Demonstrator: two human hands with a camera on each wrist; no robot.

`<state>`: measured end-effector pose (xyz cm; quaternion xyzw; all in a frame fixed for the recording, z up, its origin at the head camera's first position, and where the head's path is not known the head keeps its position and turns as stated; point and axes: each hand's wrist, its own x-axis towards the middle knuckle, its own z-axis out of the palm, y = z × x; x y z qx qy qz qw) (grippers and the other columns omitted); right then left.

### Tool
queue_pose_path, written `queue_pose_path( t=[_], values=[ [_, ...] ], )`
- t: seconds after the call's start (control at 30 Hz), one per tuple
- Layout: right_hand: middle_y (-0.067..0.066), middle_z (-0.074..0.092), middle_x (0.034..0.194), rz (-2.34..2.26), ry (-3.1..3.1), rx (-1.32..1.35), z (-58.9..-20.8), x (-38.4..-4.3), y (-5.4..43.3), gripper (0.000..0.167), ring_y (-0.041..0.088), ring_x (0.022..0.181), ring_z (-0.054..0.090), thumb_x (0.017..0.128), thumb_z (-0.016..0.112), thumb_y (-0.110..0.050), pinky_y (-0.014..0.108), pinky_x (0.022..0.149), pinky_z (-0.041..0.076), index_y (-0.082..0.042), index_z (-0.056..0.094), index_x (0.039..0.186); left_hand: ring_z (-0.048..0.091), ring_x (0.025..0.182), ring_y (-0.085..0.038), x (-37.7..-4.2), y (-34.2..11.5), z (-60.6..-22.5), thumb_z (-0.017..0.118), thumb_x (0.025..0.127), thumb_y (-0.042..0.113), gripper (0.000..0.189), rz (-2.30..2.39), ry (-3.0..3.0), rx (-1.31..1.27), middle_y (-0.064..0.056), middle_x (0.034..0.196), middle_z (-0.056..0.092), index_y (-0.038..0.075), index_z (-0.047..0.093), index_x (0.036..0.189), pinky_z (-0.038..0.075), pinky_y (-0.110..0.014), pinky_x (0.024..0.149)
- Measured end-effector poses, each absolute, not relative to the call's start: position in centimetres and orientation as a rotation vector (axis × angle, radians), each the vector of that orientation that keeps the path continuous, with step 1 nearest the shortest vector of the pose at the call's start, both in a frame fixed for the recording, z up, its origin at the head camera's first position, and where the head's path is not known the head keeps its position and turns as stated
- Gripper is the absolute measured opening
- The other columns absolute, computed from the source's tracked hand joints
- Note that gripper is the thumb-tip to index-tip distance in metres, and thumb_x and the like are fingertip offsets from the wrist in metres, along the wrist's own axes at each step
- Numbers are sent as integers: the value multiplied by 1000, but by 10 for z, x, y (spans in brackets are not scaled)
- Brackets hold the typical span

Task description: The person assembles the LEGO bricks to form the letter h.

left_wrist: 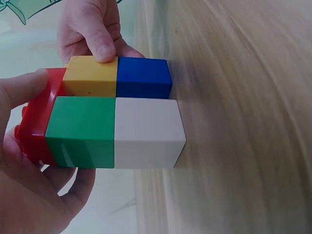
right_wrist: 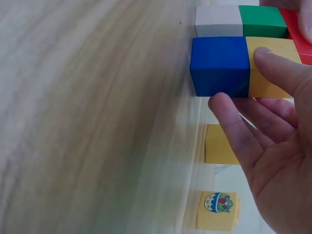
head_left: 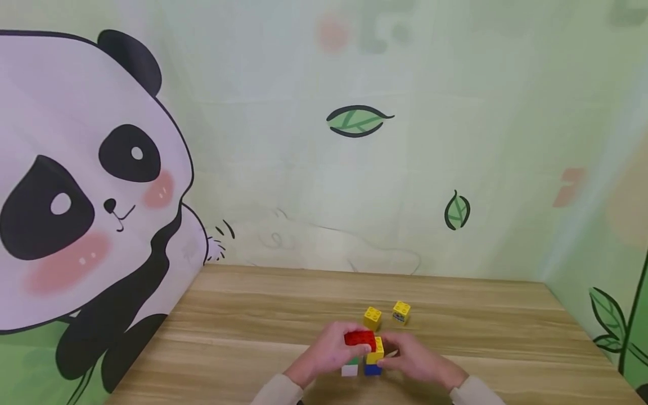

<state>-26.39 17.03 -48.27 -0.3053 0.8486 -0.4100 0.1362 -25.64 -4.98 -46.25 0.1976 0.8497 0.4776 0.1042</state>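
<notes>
My left hand holds a long red brick between thumb and fingers. The red brick lies across the tops of two short stacks, its studs facing up. One stack is a green brick over a white brick. Beside it, a yellow brick sits over a blue brick. With its thumb on the near face and its fingers behind, my right hand pinches the yellow brick. In the head view, the left fingers hide most of the green brick.
Behind the stacks stand a plain yellow brick and another yellow brick with a printed picture. The wooden table meets a pale green backdrop with a panda and leaves at its back edge.
</notes>
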Motion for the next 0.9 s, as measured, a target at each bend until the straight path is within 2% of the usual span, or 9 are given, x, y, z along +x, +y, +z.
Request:
queue_pose_path(
  t=[0.3, 0.57, 0.9],
  values=[
    [-7, 63, 112, -1150, 2487, -867, -484, -265, 169, 39, 11, 99, 60, 89, 66, -28, 35, 85, 50, -12, 57, 124, 58, 83, -14, -262, -59, -473, 73, 83, 36, 35, 1527, 2376, 518, 7, 94, 63, 19, 65, 114, 52, -32, 73],
    [-6, 63, 110, -1143, 2507, -840, -484, -262, 168, 37, 14, 97, 60, 88, 68, -25, 34, 84, 50, -11, 58, 121, 59, 85, -14, -263, -78, -481, 73, 84, 25, 27, 1591, 2389, 599, 6, 95, 65, 16, 66, 109, 50, -29, 73],
    [-4, 63, 114, -1108, 2514, -844, -486, -262, 171, 41, 13, 99, 60, 88, 68, -21, 30, 83, 50, -13, 56, 125, 60, 87, -12, -262, -82, -483, 73, 84, 24, 24, 1576, 2408, 634, 6, 95, 66, 15, 67, 104, 50, -27, 74]
  ],
)
